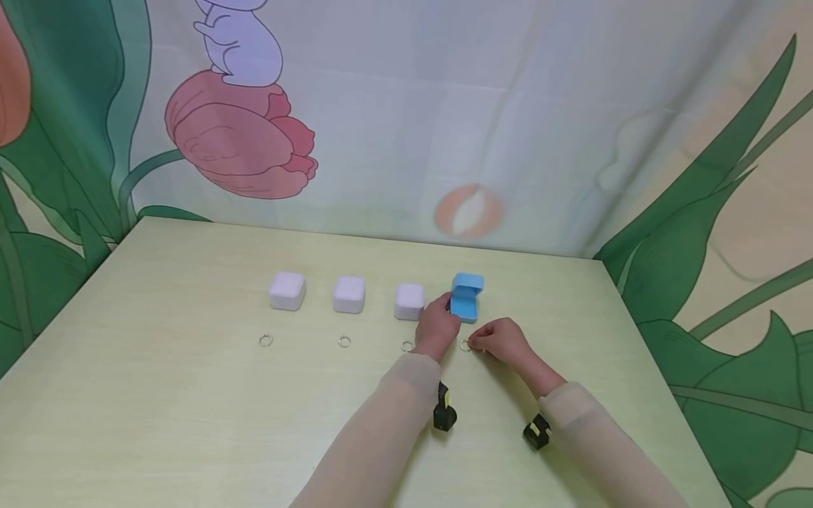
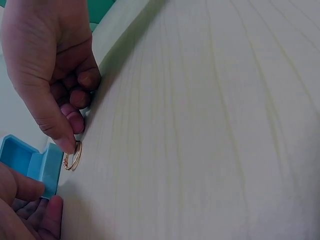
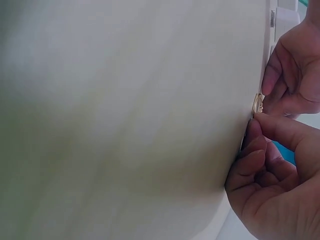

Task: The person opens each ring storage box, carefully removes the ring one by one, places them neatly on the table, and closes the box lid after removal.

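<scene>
A blue ring box (image 1: 466,291) stands on the table with its lid up. My left hand (image 1: 438,326) grips the lower part of it from the left side; in the left wrist view, the thumb (image 2: 31,189) lies against the box's front. My right hand (image 1: 506,341) is just in front of the box, thumb and forefinger pinching a gold-coloured ring (image 2: 73,157). Small beads or stones show along one side of the ring. In the right wrist view, the ring (image 3: 257,104) stands on edge at the fingertips, close by the left hand (image 3: 296,75).
Three pale lilac boxes, the left (image 1: 288,291), middle (image 1: 348,294) and right (image 1: 409,301), sit closed in a row left of the blue one. Before them lie three more rings, at left (image 1: 265,334), middle (image 1: 344,336) and right (image 1: 406,341). A printed curtain (image 1: 381,141) hangs behind the table.
</scene>
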Motion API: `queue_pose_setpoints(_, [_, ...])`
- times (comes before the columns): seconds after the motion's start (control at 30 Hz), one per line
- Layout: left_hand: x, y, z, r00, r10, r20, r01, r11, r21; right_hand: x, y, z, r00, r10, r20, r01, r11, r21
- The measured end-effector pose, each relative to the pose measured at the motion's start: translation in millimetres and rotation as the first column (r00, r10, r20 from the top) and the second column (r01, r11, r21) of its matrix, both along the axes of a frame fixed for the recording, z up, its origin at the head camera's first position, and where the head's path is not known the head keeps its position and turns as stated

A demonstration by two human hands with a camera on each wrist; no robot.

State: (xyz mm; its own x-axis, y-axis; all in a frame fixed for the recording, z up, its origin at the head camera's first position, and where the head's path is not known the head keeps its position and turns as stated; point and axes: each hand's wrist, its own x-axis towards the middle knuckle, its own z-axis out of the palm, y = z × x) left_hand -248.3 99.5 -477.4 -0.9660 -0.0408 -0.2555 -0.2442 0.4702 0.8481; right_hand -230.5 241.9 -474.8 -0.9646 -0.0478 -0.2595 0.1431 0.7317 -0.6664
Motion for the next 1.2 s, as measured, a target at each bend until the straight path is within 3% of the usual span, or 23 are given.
queue_pose_setpoints(0.73, [-2.1, -3.1, 4.3, 1.000, -0.001, 0.011, 0.001, 1.000, 0.004, -4.1, -4.0, 4.6, 1.000, 0.006, -0.004, -0.006, 1.000, 0.016])
queue_pose_setpoints(1.0, [-1.1, -3.7, 2.4, 1.000, 0.002, 0.009, -0.002, 1.000, 0.012, -5.3, -0.9, 12.7, 0.996, 0.027, 0.085, -0.024, 0.999, -0.033])
queue_pose_setpoints(1.2, [0.4, -3.1, 0.7, 1.000, -0.008, 0.008, 0.007, 0.999, 0.047, -12.7, 4.2, 26.6, 0.999, -0.053, 0.006, 0.053, 0.992, -0.114])
